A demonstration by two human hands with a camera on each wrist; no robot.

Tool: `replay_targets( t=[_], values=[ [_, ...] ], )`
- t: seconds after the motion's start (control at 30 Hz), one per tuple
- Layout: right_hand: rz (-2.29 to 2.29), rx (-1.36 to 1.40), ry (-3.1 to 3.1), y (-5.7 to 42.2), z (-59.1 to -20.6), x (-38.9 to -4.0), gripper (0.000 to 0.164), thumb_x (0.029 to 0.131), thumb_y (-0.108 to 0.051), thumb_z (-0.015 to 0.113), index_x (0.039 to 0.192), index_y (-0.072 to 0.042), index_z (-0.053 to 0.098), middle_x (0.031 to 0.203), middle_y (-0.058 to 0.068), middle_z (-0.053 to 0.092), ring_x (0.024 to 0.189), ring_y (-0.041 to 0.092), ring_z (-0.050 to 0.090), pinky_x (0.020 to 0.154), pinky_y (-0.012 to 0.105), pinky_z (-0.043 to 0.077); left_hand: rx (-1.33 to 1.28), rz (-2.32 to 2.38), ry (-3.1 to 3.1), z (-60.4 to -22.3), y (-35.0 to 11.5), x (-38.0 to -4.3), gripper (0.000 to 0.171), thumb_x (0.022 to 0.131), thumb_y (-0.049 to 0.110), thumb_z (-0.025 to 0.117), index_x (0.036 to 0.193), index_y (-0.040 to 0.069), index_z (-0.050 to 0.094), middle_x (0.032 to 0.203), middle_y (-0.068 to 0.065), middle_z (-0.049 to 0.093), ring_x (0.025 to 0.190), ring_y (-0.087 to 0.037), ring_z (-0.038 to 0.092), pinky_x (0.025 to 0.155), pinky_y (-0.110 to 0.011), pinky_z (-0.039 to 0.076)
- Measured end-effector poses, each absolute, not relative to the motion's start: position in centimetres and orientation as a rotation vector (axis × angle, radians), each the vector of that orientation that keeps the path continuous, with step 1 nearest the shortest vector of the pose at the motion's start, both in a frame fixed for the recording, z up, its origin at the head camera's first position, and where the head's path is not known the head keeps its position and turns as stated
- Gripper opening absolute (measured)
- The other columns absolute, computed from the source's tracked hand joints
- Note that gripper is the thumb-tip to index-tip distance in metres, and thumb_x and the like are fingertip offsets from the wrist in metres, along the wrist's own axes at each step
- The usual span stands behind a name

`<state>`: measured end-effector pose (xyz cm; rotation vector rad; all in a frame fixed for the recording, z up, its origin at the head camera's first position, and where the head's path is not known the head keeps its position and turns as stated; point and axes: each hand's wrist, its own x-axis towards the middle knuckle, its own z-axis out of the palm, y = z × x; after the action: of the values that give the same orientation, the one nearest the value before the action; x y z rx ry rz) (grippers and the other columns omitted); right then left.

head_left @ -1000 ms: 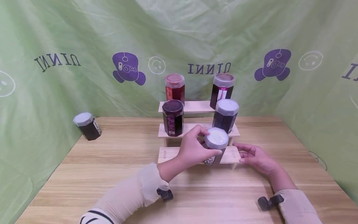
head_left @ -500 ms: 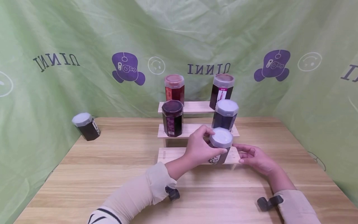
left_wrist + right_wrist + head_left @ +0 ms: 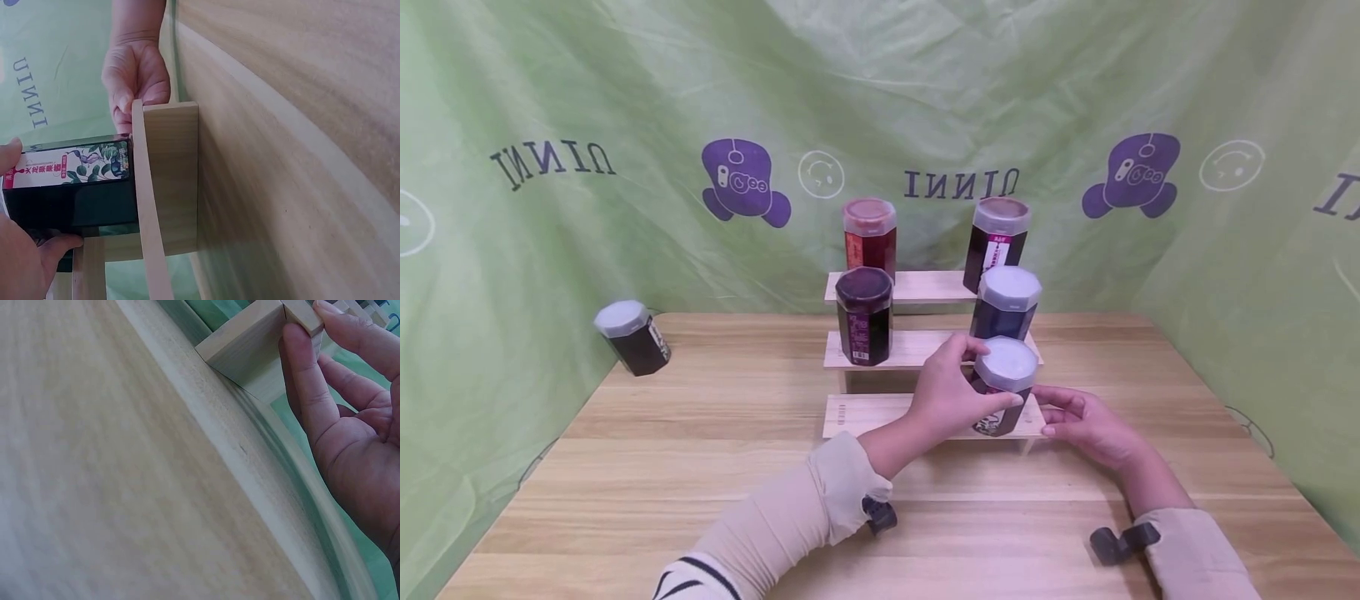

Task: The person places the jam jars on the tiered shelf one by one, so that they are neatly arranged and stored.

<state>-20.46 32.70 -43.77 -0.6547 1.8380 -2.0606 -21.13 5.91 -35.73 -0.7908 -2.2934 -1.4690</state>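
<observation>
My left hand (image 3: 952, 390) grips a dark eight-sided jar (image 3: 1006, 365) with a whitish lid, thumb on the near side and fingers round the far side. In the left wrist view the jar's white label (image 3: 69, 167) with leaves and red writing shows, and its base meets the shelf board (image 3: 147, 206). This jar stands near the right end of the lowest step of a three-step wooden display rack (image 3: 868, 410). At that step's right end, my right hand (image 3: 1093, 427) pinches the board's edge (image 3: 304, 315) between thumb and fingers.
On the middle step stand a dark purple jar (image 3: 865, 321) and a white-lidded jar (image 3: 1009, 296). A red jar (image 3: 870, 237) and a dark jar (image 3: 996, 246) occupy the top step. Another jar (image 3: 634, 340) sits at the table's left edge. Green cloth (image 3: 880, 100) hangs behind.
My left hand has moved the jar rightward along the lowest step, towards its right end. My right hand stays at the board's end.
</observation>
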Motion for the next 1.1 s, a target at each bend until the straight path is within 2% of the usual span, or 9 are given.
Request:
replay_targets(
  t=[0.23,0.4,0.53,0.8,0.87,1.1],
  values=[
    [-2.053,-0.614,1.857,32.7,-43.8,-20.4,0.053,0.087,0.017,0.053,0.128,-0.017,0.057,0.125,0.002,0.063,0.108,0.018,0.064,0.090,0.030,0.053,-0.839,-1.769,-2.227,-36.2,5.4,-21.1,0.060,0.065,0.015,0.093,0.112,0.012,0.056,0.110,0.001,0.061,0.097,-0.009,0.063,0.086,-0.026,0.054],
    [-2.052,-0.590,1.879,32.7,-43.9,-20.4,0.053,0.087,0.016,0.054,0.127,-0.017,0.056,0.124,0.002,0.063,0.108,0.019,0.064,0.090,0.031,0.054,-0.866,-1.894,-2.177,-36.7,4.7,-20.9,0.060,0.068,0.006,0.089,0.119,0.009,0.057,0.120,-0.002,0.059,0.106,-0.012,0.062,0.088,-0.023,0.053],
    [-2.060,-0.590,1.876,32.7,-43.9,-20.5,0.053,0.086,0.017,0.054,0.127,-0.017,0.056,0.124,0.001,0.063,0.108,0.018,0.064,0.090,0.031,0.053,-0.855,-1.944,-2.124,-36.7,4.3,-20.6,0.056,0.069,0.003,0.088,0.117,0.006,0.059,0.119,-0.003,0.059,0.107,-0.016,0.062,0.085,-0.025,0.055],
    [-2.063,-0.581,1.876,32.8,-43.7,-20.4,0.054,0.085,0.017,0.054,0.126,-0.017,0.056,0.122,0.002,0.064,0.107,0.018,0.064,0.090,0.031,0.053,-0.848,-2.044,-2.093,-36.9,3.1,-20.0,0.048,0.072,0.004,0.086,0.114,0.007,0.062,0.116,-0.004,0.059,0.099,-0.029,0.067,0.078,-0.040,0.059],
    [-2.061,-0.578,1.874,32.8,-43.7,-20.4,0.053,0.085,0.017,0.055,0.127,-0.016,0.056,0.122,0.002,0.064,0.107,0.018,0.064,0.090,0.031,0.053,-0.876,-2.042,-2.055,-36.8,2.6,-19.9,0.047,0.073,0.004,0.085,0.113,0.005,0.063,0.117,-0.006,0.060,0.100,-0.030,0.066,0.082,-0.042,0.058],
    [-2.062,-0.602,1.866,32.7,-43.8,-20.5,0.054,0.085,0.018,0.053,0.127,-0.017,0.056,0.122,0.004,0.064,0.107,0.019,0.064,0.090,0.031,0.053,-0.990,-1.974,-1.954,-36.8,1.0,-19.9,0.037,0.078,0.000,0.079,0.111,-0.002,0.063,0.116,-0.010,0.060,0.109,-0.024,0.057,0.093,-0.042,0.052]
  ],
)
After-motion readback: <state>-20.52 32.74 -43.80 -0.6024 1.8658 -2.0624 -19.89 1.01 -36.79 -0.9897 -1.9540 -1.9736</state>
